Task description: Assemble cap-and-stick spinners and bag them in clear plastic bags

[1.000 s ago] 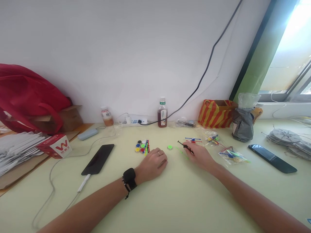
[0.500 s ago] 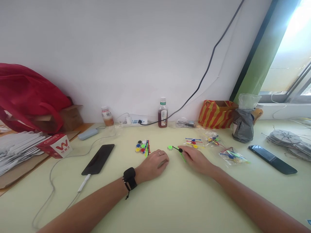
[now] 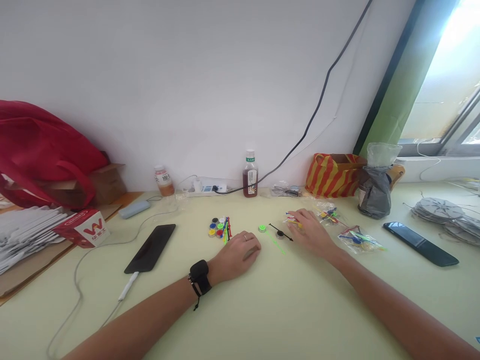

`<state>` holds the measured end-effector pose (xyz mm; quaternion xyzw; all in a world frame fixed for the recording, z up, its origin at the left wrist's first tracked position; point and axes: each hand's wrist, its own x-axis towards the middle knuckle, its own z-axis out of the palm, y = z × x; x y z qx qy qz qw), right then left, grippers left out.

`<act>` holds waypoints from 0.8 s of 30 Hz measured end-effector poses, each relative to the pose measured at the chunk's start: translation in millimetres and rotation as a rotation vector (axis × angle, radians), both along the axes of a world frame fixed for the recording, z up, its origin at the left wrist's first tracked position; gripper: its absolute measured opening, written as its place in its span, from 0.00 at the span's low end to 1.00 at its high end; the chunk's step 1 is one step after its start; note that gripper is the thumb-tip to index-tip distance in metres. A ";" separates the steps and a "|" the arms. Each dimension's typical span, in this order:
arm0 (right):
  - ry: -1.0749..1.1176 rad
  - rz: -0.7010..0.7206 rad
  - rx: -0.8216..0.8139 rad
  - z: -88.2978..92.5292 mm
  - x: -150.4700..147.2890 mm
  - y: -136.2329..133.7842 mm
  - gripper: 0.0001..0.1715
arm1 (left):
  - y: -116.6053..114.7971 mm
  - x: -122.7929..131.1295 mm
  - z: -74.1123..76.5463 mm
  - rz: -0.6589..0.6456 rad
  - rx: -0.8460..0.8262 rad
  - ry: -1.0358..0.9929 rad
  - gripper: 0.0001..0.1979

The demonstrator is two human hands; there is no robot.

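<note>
My left hand (image 3: 237, 254) rests on the pale green table (image 3: 262, 320), fingers curled; whether anything is under them is hidden. Just beyond it lie several coloured discs (image 3: 216, 227) and a bundle of coloured arrow sticks (image 3: 227, 230). Between my hands are a green disc (image 3: 262, 228), a green arrow stick (image 3: 275, 242), a black disc (image 3: 279, 234) and a black arrow stick (image 3: 287, 236). My right hand (image 3: 309, 230) reaches over the small group of coloured pieces (image 3: 294, 220), its fingers partly spread and touching or just above them.
Bagged pieces (image 3: 359, 240) lie right of my right hand, with a dark phone (image 3: 420, 243) beyond. Another phone (image 3: 150, 248) on a cable is at left. A bottle (image 3: 250, 175), a power strip (image 3: 210, 186) and a striped bag (image 3: 332, 175) stand along the wall.
My right hand has let go of the black and green pieces, which now lie on the table, and has moved right and away to the coloured pieces. My left hand stays put.
</note>
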<state>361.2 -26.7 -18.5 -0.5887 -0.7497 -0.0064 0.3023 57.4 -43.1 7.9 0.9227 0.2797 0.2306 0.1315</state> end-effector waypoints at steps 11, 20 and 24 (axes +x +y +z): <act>-0.143 -0.010 -0.247 -10.7 12.6 4.0 0.52 | 0.1 -0.2 0.0 0.004 -0.004 -0.009 0.08; -0.073 0.459 -0.341 15.6 -30.3 -37.7 0.52 | -0.6 -2.3 -4.9 0.093 0.000 -0.050 0.32; -0.050 0.604 -0.316 23.9 -48.1 -55.3 0.41 | -0.6 -4.6 -5.5 0.006 -0.068 0.021 0.49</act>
